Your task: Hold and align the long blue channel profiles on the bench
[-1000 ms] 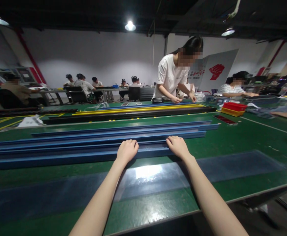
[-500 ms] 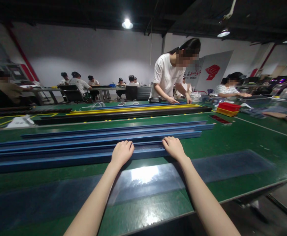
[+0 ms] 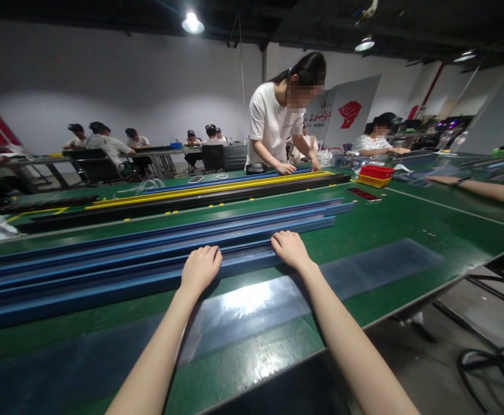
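Several long blue channel-shaped strips lie side by side on the green table [image 3: 411,213]. My left hand [image 3: 200,268] is closed over the nearest blue strip [image 3: 117,293], its fingers curled over the strip. Near that strip's right end, my right hand [image 3: 290,250] grips it in the same way, fingertips hidden behind its edge. Behind it lie the other blue strips [image 3: 234,228]. A clear plastic sheet [image 3: 252,300] lies flat under my forearms, with a bright reflection on it.
Yellow strips [image 3: 217,190] and a black strip [image 3: 182,203] lie farther back, where a standing person [image 3: 273,124] leans over. A phone [image 3: 364,194] and red and yellow trays [image 3: 375,174] are at the right. Another person's forearm [image 3: 480,189] reaches in.
The view has turned to the right, so the background has shifted left. Both my hands remain on the nearest blue strip. The standing person's hands are still low over the far strips.
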Demonstrator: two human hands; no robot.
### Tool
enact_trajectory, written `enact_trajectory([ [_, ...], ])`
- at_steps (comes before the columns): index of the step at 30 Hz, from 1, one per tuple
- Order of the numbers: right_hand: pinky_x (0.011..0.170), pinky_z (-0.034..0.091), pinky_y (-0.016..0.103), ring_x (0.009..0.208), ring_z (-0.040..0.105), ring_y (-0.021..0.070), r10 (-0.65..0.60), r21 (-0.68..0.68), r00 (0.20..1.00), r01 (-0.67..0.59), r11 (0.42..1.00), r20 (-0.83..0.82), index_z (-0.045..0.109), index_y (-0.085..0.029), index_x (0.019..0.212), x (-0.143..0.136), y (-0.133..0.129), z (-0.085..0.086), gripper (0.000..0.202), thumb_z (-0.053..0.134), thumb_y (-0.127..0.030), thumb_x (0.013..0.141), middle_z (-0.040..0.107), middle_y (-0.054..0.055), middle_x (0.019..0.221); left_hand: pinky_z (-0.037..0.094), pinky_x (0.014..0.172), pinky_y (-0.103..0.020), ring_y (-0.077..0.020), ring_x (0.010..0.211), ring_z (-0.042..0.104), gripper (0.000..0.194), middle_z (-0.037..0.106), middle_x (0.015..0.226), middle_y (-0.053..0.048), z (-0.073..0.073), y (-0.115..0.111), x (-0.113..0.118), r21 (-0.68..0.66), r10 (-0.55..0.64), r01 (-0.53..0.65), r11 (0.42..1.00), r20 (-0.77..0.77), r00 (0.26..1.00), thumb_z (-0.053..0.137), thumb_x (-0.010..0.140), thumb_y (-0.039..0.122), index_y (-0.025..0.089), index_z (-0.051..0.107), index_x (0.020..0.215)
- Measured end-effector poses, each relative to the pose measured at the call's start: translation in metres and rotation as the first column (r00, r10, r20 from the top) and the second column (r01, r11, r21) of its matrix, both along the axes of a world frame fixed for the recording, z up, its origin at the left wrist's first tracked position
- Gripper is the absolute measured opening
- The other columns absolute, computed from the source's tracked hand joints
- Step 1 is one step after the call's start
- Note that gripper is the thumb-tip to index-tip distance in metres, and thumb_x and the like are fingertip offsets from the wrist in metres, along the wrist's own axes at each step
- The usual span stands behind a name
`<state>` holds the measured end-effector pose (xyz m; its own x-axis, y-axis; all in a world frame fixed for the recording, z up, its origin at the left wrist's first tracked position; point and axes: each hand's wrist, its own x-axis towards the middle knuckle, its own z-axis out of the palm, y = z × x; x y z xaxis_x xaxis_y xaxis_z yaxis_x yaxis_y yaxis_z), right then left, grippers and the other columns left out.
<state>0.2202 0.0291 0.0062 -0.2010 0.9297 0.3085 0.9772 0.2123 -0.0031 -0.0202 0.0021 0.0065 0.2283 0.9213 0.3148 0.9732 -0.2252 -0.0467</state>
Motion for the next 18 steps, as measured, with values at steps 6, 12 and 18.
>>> enact_trajectory([
  [6,0.078,0.030,0.028,0.092,0.054,0.0169,0.008,-0.013,1.000,-0.008,1.000,0.009,0.061,-0.019,0.092,0.0006,0.0021,-0.0007,0.036,0.027,-0.030,0.091,0.064,0.006,0.096,0.040,0.083,-0.032,-0.0225,0.094,0.057,0.038,0.064,0.101,-0.009,-0.0002,0.0004,0.0003,0.001,0.012,-0.012,1.000,-0.019,1.000,0.027,0.088,0.028,0.016,0.060,0.102],
  [12,0.075,0.030,0.030,0.089,0.054,0.0179,-0.025,0.020,1.000,0.025,0.999,-0.002,0.062,-0.020,0.087,-0.0015,0.0042,-0.0017,0.038,0.026,-0.031,0.091,0.066,0.006,0.093,0.039,0.082,-0.030,-0.0212,0.094,0.057,0.038,0.064,0.099,-0.008,0.0008,0.0007,0.0005,0.001,0.014,-0.014,1.000,-0.038,0.999,0.026,0.089,0.029,0.016,0.060,0.101],
  [18,0.073,0.029,0.029,0.087,0.055,0.0176,-0.067,0.020,0.998,0.067,0.998,-0.013,0.063,-0.020,0.085,-0.0043,0.0017,0.0011,0.039,0.026,-0.033,0.090,0.066,0.007,0.090,0.039,0.082,-0.030,-0.0207,0.097,0.055,0.037,0.062,0.103,-0.008,-0.0037,0.0006,0.0001,0.034,0.000,0.000,0.999,-0.002,1.000,0.026,0.089,0.027,0.017,0.060,0.100],
])
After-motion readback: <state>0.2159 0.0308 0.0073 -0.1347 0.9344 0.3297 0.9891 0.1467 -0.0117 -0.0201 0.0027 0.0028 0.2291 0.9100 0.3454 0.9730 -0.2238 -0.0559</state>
